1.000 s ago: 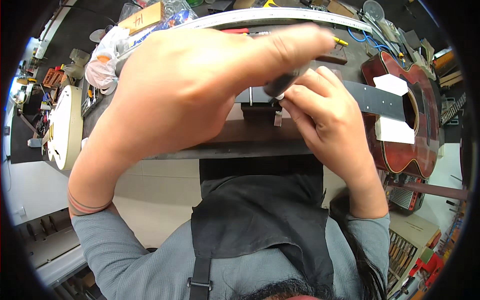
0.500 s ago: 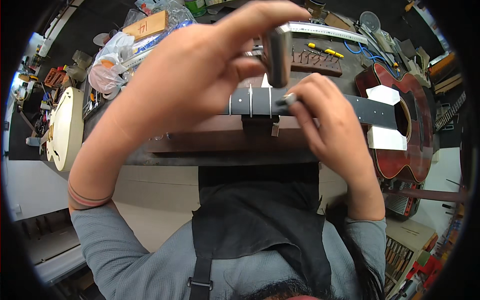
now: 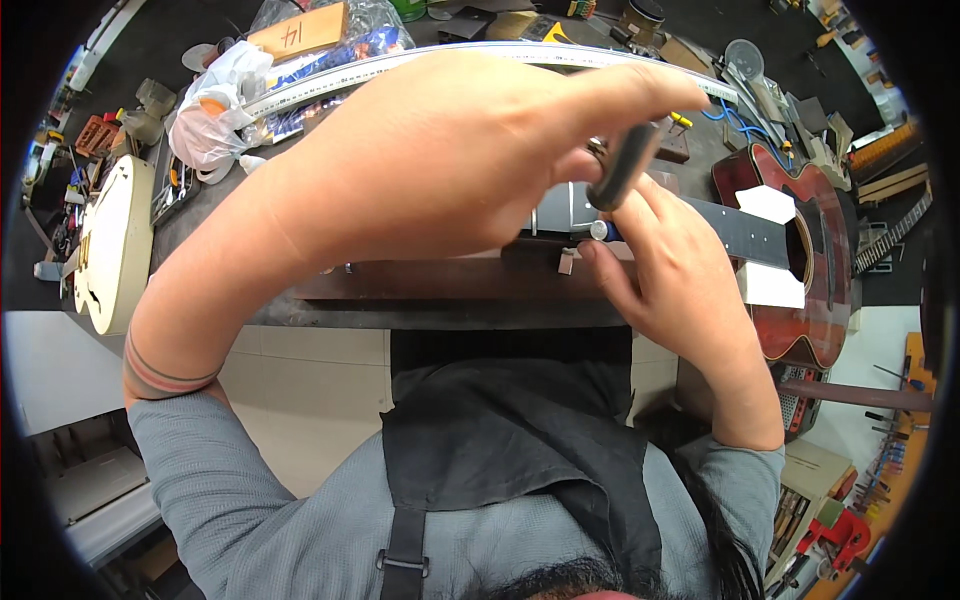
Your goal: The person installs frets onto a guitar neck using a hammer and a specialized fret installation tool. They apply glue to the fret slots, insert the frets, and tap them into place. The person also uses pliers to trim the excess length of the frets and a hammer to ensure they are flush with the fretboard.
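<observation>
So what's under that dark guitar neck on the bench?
A brown wooden block supports the guitar neck. The left hand covers most of the neck, hiding everything beneath there.

Both hands raised, fingers pinched

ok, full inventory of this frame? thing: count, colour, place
guitar: 1, red body, right on bench, dark neck running left under the hands
white sheets: 2, white, either side of the soundhole
guitar body: 1, cream, far left
long rule: 1, white, across back of bench
plastic bag: 1, white, back left
wood block: 1, tan, back left
cable: 1, blue, back right
bench: 1, dark, centre
tool: 1, dark handle, in left hand above the neck
apron: 1, black, bottom centre
left hand: 1, raised, fingers around tool
right hand: 1, on the neck, pinching a small pale part
</observation>
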Demonstrator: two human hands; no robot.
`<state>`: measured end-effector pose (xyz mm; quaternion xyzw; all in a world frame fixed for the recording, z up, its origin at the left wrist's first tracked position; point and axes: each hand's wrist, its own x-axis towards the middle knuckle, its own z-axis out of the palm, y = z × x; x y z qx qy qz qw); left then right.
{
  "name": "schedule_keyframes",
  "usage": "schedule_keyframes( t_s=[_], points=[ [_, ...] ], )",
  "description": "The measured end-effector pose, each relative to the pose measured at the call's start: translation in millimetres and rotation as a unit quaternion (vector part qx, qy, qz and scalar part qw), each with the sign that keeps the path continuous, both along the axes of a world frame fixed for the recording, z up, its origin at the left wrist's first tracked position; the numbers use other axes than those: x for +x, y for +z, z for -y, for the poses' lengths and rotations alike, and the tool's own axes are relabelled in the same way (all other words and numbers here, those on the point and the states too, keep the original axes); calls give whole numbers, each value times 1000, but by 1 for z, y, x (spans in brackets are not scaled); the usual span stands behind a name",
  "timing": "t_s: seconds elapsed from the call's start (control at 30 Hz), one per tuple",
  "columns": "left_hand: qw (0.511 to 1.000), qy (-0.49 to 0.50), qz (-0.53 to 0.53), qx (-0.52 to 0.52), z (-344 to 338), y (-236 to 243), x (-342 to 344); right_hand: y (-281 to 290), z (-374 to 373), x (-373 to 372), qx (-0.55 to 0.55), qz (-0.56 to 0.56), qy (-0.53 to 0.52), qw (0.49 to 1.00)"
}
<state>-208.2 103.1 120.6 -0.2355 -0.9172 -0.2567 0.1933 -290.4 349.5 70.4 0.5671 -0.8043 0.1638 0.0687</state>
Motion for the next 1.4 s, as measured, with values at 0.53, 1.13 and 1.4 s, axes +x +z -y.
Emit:
schedule_keyframes(
  t_s=[0.53, 1.13, 1.4],
  points=[
    [988, -107, -112, -25, -5, 5, -5, 0, 9, 5, 57, -76, -16, 995],
    [989, -71, -42, -127, -4, 21, -8, 2, 11, -5, 101, -33, -9, 994],
    [989, -62, -7, -137, -2, 3, -7, 6, 14, -10, 71, -49, 20, 996]
  ],
)
